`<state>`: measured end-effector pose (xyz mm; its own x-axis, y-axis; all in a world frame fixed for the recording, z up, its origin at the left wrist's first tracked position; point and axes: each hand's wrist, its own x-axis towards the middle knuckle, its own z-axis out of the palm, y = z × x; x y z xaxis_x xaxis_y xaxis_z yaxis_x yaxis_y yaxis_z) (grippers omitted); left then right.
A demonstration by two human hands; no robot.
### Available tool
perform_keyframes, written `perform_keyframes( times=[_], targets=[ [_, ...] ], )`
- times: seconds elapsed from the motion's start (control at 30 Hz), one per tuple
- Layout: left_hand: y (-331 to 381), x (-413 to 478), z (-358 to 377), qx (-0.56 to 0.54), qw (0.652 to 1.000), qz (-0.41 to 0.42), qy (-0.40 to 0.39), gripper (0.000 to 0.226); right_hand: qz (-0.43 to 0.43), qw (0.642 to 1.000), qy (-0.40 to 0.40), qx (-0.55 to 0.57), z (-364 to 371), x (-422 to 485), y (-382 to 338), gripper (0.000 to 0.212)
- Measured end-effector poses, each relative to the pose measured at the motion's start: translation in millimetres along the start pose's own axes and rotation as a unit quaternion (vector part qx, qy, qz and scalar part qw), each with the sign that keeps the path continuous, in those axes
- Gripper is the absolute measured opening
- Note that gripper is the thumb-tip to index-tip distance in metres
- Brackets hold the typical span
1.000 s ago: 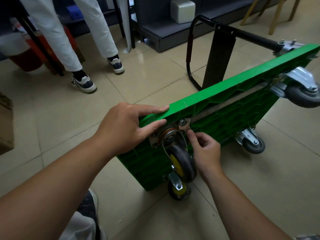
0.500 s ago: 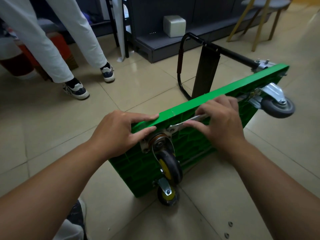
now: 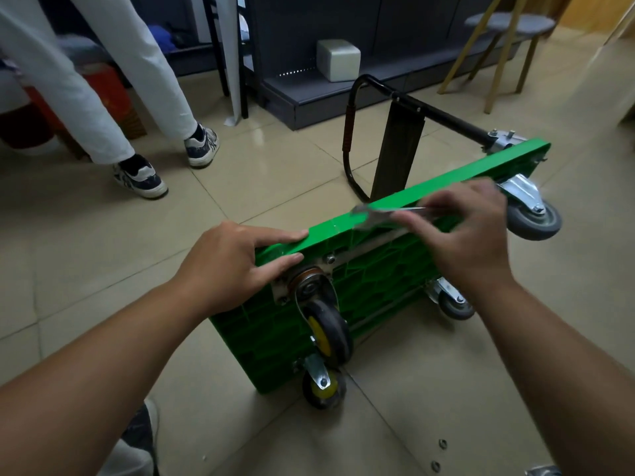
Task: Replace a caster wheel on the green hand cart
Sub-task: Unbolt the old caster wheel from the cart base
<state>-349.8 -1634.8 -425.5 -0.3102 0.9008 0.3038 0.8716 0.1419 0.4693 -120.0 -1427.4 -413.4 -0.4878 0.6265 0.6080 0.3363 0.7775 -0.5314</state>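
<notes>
Steel fasteners (image 3: 442, 443), two small ones, lie loose on the floor tiles (image 3: 395, 417) nearest the wearer. Just beyond, the green hand cart (image 3: 378, 280) stands tipped on its long edge, its ribbed underside facing the camera. At its near end sit two yellow-hubbed casters, the lower one (image 3: 323, 389) by the floor and the upper caster wheel (image 3: 326, 333) hanging from a metal mount plate (image 3: 280, 286), with a nut (image 3: 331, 259) showing at one corner. The left hand (image 3: 237, 266) lies flat against the cart's top corner, fingers straight, steadying it. The right hand (image 3: 470, 235) hovers above the top edge with its fingers closed on a slim wrench (image 3: 371, 214), which is blurred. The deck looks stiff and fairly light but apt to topple on edge, so bracing the rim seems sensible. The caster probably swivels freely and is best held by its fork or plate, not the tyre. Farther off are two grey casters (image 3: 534, 218), the folded black handle (image 3: 357, 132) and a bystander in white trousers (image 3: 103, 97).
</notes>
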Motion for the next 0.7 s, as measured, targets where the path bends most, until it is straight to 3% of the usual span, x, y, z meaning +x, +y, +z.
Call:
perform_keyframes(
  times=[0.03,0.1,0.17,0.2,0.37,0.7],
  targets=[
    [-1,0,0,0.001,1.0,0.002,0.003,0.048,0.119,0.985,0.047,0.114,3,-11,4,0.042],
    [-3,0,2,0.001,1.0,0.006,0.003,0.046,0.302,0.894,0.13,0.304,15,-33,6,0.045],
    [-7,1,3,0.0,1.0,0.009,-0.002,0.045,0.423,0.817,0.139,0.366,36,-59,5,0.045],
    [-9,2,4,-0.001,1.0,0.011,-0.006,0.046,0.451,0.801,0.123,0.374,49,-73,2,0.044],
    [-6,1,1,0.002,1.0,0.006,0.001,0.041,0.411,0.83,0.035,0.376,107,-125,-19,0.038],
    [-10,1,3,-0.007,1.0,-0.001,0.001,0.042,0.41,0.816,0.064,0.403,138,-118,-14,0.038]
  ],
)
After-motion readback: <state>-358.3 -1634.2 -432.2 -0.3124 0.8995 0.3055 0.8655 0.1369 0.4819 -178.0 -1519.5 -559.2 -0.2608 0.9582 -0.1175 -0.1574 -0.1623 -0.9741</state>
